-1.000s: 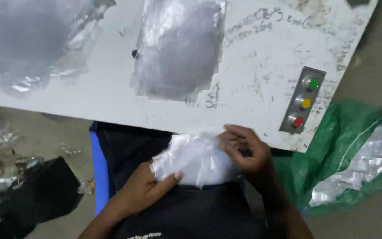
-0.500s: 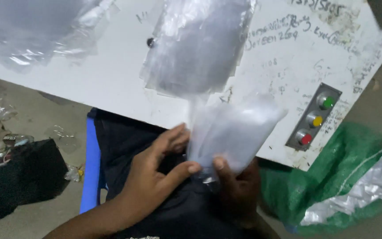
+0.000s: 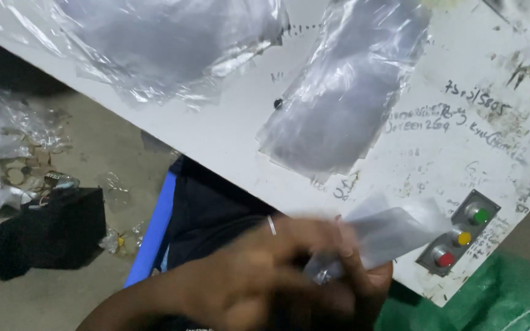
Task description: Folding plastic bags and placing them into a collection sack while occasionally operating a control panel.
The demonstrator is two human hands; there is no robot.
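Both my hands meet low in the head view, blurred by motion, at the near edge of a white table (image 3: 234, 138). My left hand (image 3: 259, 270) wears a ring and lies over the lower end of a small clear plastic bag (image 3: 394, 230). My right hand (image 3: 363, 288) grips the same bag from beneath; its upper end sticks out to the right. On the table lie a stack of clear plastic bags (image 3: 345, 98) in the middle and a looser heap of clear plastic (image 3: 167, 43) to the left.
A small grey panel with green, yellow and red buttons (image 3: 461, 236) sits at the table's near right corner. A green sack (image 3: 510, 300) is on the floor at the right. A blue chair edge (image 3: 151, 236), a black cloth (image 3: 44, 236) and plastic scraps (image 3: 7, 135) lie left.
A second ago the bag was bunched low between my hands. It was then lifted and spread flat, and both hands have since shifted right with it, moving fast.
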